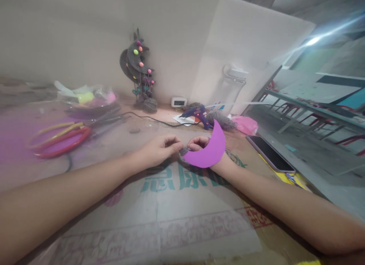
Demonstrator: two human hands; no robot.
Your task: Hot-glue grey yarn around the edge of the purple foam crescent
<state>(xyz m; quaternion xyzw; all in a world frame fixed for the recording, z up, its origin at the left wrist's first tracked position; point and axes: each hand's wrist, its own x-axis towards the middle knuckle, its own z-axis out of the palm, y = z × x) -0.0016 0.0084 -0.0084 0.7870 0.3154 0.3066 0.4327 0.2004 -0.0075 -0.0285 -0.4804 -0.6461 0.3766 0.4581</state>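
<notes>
A purple crescent-moon cutout (213,150) is held over the cardboard, its left tip wound with grey yarn (184,151). My left hand (163,149) is closed in a pinch on the yarn at that tip. On the other side, my right hand (199,142) is closed around the crescent, and the cutout hides part of its fingers and palm. Behind the right hand lies a ball of grey yarn (221,120), next to a blue glue gun (198,113).
Red- and yellow-handled scissors (64,143) lie at left, near a plastic bag (85,97). Grey crescent ornaments with coloured pompoms (138,63) are against the wall. A small clock (179,102), a clear bottle (229,90), a pink bag (244,124) and a phone (270,153) are around the back and right.
</notes>
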